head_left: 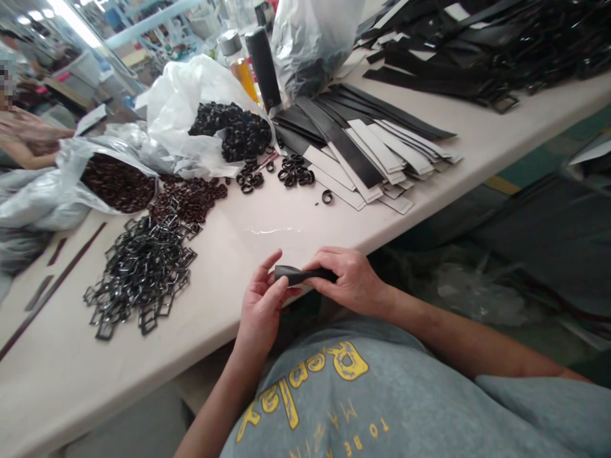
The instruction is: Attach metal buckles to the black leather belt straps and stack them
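A short stretch of black strap (pixel 289 275) runs between my two hands at the table's front edge, bent or twisted towards its middle. My left hand (pixel 261 306) pinches its broad left end, thumb on top and index finger raised. My right hand (pixel 352 280) is closed round the other part, so most of that part is hidden under the fingers. Beyond my hands, a single black ring loop (pixel 327 196) rests on the table, with a small cluster of black loops (pixel 296 172) further back.
Metal buckles (pixel 143 273) are heaped at left, beside brown loops (pixel 186 198). Black loops fill an open plastic bag (pixel 179 89). Straps with white ends (pixel 367 152) lie stacked behind; more black straps (pixel 443 76) pile up at back right. Another person (pixel 28 137) sits across the table.
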### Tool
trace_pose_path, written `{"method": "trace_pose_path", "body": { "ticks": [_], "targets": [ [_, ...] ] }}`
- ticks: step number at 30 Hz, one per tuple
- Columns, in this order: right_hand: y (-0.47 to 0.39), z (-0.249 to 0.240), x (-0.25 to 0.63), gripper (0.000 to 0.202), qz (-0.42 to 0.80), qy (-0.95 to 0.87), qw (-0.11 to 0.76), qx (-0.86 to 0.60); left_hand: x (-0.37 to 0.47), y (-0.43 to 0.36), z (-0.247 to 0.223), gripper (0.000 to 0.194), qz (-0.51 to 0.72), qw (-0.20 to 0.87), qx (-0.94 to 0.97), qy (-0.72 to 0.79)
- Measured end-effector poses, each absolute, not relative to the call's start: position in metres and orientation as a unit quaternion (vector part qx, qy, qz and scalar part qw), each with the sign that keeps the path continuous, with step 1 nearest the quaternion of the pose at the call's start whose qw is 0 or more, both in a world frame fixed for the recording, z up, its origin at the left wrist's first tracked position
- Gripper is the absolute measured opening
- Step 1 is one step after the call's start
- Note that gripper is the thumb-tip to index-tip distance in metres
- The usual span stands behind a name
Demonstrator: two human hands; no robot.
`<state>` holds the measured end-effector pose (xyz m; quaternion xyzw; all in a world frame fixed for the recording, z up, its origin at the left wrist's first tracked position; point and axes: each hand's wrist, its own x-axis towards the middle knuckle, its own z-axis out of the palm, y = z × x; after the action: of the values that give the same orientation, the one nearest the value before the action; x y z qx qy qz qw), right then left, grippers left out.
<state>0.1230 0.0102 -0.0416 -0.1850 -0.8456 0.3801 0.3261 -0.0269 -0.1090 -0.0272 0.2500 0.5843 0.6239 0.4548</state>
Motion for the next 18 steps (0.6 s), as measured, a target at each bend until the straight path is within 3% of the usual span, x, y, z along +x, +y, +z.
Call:
{"method": "trace_pose_path", "body": {
  "ticks": [6,9,12,18],
  "targets": [
    [0.01,-0.039,0.121,0.009,0.281,-0.889,0.322,-0.166,-0.039,-0.111,-0.032,0.022,0.455,0.164,0.552,0.679],
    [0.008,-0.037,0.12,0.013,0.24,-0.904,0.317,-0.156,-0.043,-0.109,-0.03,0.02,0.416,0.076,0.622,0.659],
    [0.005,-0.034,0.118,0.014,0.253,-0.899,0.324,-0.154,-0.044,-0.106,-0.027,0.019,0.422,0.058,0.657,0.622],
    [0.012,-0.036,0.117,0.006,0.325,-0.872,0.332,-0.154,-0.047,-0.117,-0.015,0.011,0.52,0.127,0.602,0.593]
  ]
}}
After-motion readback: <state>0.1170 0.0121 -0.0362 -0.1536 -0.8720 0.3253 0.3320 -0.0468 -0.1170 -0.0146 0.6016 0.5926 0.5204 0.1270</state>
